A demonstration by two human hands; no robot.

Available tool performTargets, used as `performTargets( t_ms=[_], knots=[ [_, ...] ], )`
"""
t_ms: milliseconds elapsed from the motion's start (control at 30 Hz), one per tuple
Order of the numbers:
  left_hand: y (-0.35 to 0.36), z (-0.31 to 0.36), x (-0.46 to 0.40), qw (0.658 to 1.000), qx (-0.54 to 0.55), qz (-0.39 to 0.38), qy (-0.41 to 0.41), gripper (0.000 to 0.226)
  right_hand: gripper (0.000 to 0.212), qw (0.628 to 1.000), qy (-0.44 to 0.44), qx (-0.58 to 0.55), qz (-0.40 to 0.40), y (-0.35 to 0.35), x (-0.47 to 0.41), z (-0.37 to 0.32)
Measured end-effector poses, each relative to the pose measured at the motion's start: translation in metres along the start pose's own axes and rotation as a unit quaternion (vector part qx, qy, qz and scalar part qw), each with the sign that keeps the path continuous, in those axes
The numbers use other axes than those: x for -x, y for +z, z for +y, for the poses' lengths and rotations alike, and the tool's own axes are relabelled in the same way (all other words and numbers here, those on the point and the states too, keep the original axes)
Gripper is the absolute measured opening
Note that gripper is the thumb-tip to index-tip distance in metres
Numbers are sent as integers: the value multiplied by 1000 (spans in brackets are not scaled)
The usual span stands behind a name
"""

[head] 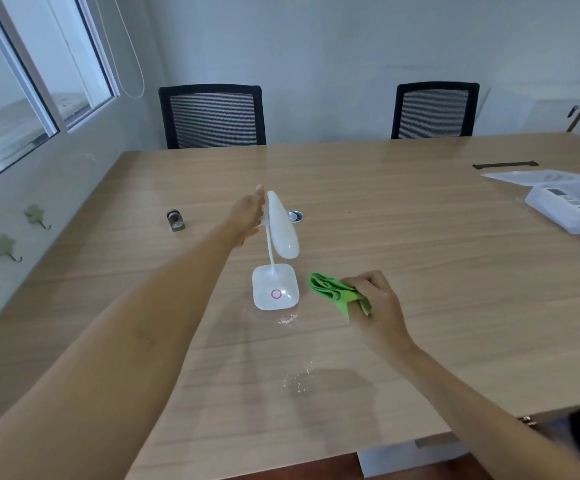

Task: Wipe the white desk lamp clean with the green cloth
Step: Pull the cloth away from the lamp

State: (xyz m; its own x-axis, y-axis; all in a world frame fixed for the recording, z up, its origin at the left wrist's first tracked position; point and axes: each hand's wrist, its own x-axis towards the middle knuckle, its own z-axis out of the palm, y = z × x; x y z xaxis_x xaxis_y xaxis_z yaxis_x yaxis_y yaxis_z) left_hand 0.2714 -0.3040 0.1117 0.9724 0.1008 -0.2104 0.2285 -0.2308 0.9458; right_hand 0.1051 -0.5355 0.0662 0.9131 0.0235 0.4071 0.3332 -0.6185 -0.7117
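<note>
The white desk lamp (pixel 281 227) stands upright in the middle of the wooden table (pixel 420 271), its square base bearing a pink ring and its oval head tilted up. My left hand (pixel 248 213) reaches out and rests against the left side of the lamp head, fingers wrapped behind it. My right hand (pixel 375 301) sits on the table just right of the base, closed on the bunched green cloth (pixel 333 292). The cloth does not touch the lamp.
Small wet or dusty specks lie on the table in front of the base. A small metal object (pixel 175 220) sits to the left, a cable grommet (pixel 295 215) behind the lamp. Papers and a plastic box (pixel 572 206) lie far right. Two black chairs (pixel 212 116) stand behind.
</note>
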Motion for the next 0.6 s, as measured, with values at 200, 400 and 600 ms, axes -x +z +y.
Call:
performTargets(
  t_ms=[200,400,600],
  knots=[
    [-24,-54,35,996,-84,16,-24,25,10,978,205,-47,-8,40,5,7],
    [-51,-123,83,968,-156,-133,-146,30,7,901,373,-216,-46,88,0,-5],
    [-83,-165,111,960,30,-160,-230,45,17,753,461,-455,-115,125,-4,-46]
  ],
)
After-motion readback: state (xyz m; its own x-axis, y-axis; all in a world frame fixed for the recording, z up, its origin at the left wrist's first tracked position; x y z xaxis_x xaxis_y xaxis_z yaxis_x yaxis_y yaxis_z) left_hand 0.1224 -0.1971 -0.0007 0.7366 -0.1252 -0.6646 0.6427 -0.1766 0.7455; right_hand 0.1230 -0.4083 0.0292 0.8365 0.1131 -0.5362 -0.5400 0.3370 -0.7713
